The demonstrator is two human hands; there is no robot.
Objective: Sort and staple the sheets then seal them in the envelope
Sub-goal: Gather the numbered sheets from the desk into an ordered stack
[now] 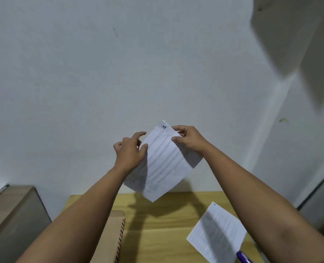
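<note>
Both my hands hold a small stack of printed white sheets (164, 162) in the air above the wooden table (157, 224). My left hand (130, 150) pinches the stack's left edge. My right hand (189, 138) grips the top right corner, where a rear sheet with a blue handwritten number sticks out. Another printed sheet (216, 234) lies flat on the table at the right. A brown envelope (113, 236) with a red-striped edge lies on the table at the left, partly hidden by my left forearm. No stapler is in view.
A blue pen (243, 257) lies at the table's lower right, next to the loose sheet. A cardboard box (11, 215) stands left of the table. A white wall rises right behind the table.
</note>
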